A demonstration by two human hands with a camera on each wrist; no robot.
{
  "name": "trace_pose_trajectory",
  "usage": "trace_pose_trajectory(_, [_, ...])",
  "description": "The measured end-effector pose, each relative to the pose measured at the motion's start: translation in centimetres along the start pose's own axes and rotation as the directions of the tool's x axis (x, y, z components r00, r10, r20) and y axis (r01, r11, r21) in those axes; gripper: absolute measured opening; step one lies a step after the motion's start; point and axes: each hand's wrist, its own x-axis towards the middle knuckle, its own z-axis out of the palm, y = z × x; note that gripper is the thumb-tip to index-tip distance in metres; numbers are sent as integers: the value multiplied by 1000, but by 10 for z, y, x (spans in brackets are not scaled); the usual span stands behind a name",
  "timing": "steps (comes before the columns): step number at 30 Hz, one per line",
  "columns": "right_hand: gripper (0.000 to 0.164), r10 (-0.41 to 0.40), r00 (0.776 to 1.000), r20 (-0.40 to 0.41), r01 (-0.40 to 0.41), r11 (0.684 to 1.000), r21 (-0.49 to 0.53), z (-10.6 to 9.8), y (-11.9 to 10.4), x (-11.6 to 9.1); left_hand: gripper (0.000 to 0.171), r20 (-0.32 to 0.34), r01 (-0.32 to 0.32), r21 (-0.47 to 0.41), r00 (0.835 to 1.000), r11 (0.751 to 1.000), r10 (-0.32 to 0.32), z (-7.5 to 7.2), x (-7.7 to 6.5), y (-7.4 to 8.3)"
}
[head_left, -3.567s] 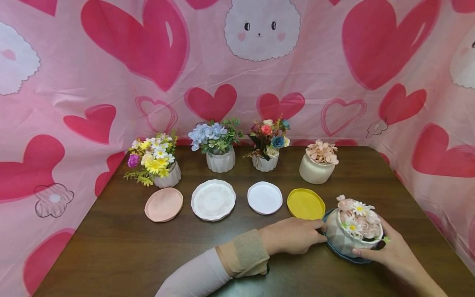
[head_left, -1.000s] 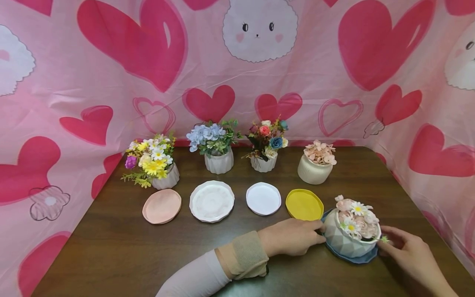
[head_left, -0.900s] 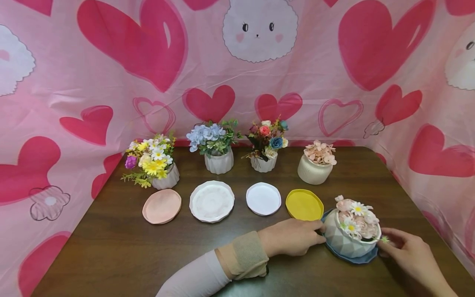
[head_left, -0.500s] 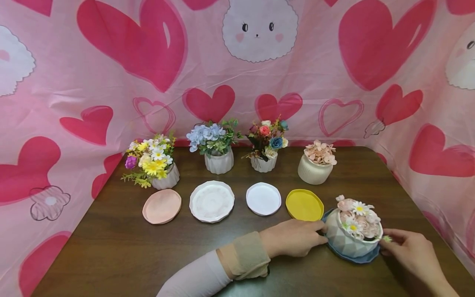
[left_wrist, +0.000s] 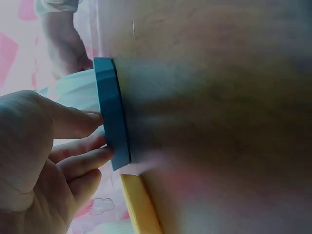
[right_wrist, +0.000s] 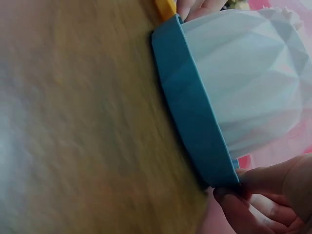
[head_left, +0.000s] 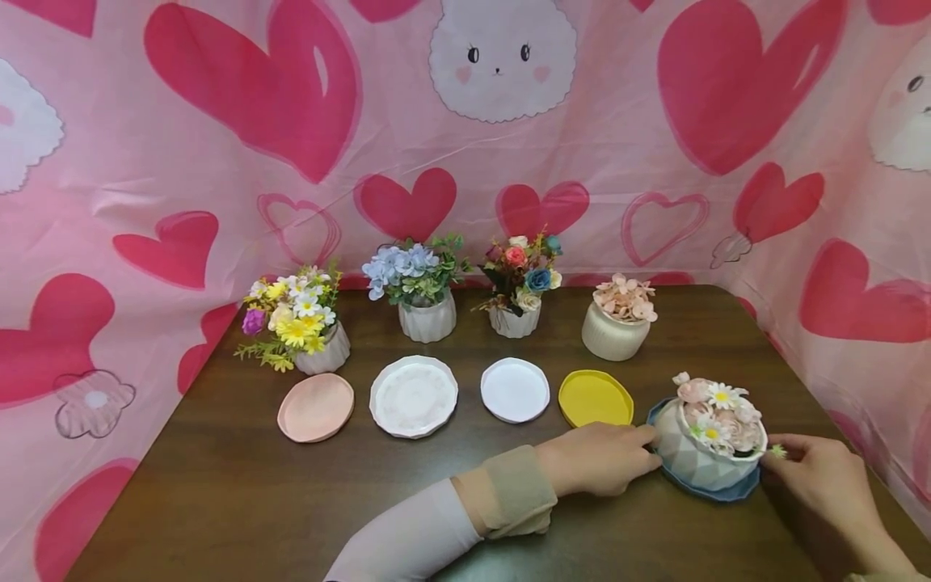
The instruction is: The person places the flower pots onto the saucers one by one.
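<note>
The right hand (head_left: 827,478) and left hand (head_left: 607,457) pinch opposite edges of the blue saucer (head_left: 729,492). It has just shifted rightward with the flower pot (head_left: 694,459) on it, apparently a repositioning of both, away from the yellow plate (head_left: 596,398).

Right hand (right_wrist: 287,178) at four o'clock pinches the blue saucer (right_wrist: 192,109) by its rim! White faceted pot (right_wrist: 248,73) on it towards two, left hand (right_wrist: 201,6) at twelve, brown table (right_wrist: 87,112) at nine!

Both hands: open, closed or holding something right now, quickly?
Left hand: closed, pinching the blue, faceted, shallow saucer.
Right hand: closed, pinching the same saucer's other side.
</note>
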Motion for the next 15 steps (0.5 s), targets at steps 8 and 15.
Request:
trace_pose_trajectory(8, [24, -4, 1000, -19, 4, 1000, -23, 0, 9, 10, 37, 1, 17, 26, 1000, 1000, -17, 1, 19, -1])
trace_pose_trajectory(15, [26, 14, 999, -28, -15, 999, -36, -5, 20, 23, 40, 13, 35, 24, 999, 999, -35, -3, 35, -1])
